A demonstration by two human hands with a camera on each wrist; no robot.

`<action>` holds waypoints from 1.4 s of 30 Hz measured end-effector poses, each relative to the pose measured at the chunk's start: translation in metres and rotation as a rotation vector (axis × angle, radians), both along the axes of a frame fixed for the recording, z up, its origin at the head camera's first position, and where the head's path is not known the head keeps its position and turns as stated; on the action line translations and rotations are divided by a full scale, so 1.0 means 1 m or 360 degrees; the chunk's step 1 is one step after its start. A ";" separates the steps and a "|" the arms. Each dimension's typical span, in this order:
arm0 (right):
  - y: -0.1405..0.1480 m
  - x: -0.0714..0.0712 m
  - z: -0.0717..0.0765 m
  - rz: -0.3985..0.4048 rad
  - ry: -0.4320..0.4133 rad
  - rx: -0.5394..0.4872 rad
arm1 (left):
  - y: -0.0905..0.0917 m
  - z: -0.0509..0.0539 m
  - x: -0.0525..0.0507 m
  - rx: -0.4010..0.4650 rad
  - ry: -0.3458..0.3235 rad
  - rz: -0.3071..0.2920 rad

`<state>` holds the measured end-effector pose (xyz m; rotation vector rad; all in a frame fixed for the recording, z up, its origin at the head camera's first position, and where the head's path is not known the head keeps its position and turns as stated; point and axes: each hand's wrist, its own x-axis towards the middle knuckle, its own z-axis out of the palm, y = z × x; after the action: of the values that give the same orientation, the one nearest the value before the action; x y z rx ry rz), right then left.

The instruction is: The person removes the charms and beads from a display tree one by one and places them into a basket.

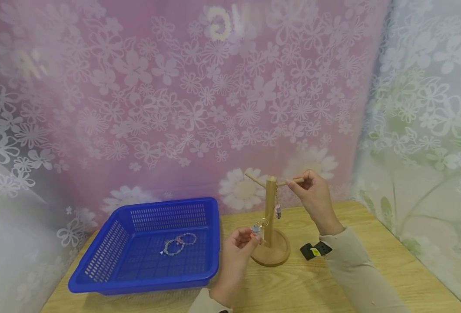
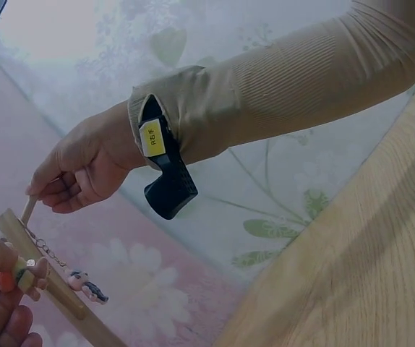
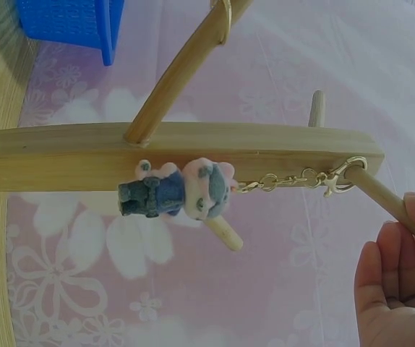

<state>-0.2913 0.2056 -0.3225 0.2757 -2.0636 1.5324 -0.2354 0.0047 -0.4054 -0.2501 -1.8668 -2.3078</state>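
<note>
So on the left there's a blue basket near the table's left edge, with two beaded bracelets toward its right wall. Just past that wall is the left hand, thumb and fingers closed in a pinch on a small charm; the grip hides too much of it to call its long axis. The bit that matters: its gold ring sits just beyond those fingertips, on the post side, and looks looped round the lower peg, though I can't tell how secure that is. Left hand's clearly the nearer one. Next comes the upright post of the wooden stand, then a hanging charm on a gold chain, clasp round the upper right peg close to the post, kinda crowding that side. Farthest right, the right hand pinches that same peg near its outer end, other fingers curled.
</note>
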 end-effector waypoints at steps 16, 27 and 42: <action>-0.003 0.003 -0.002 -0.0085 0.0060 -0.0013 | -0.017 0.010 -0.002 -0.0065 -0.0012 -0.0043; -0.007 0.003 -0.005 -0.0121 0.0137 -0.0032 | -0.040 0.010 -0.005 -0.0120 -0.0001 -0.0002; -0.013 0.010 -0.004 -0.0157 0.0214 0.0043 | -0.076 0.015 -0.010 -0.0336 0.0017 -0.0028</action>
<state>-0.2811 0.1929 -0.3265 0.2755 -1.9647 1.3901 -0.2458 -0.0709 -0.3907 -0.3056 -2.1116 -2.1152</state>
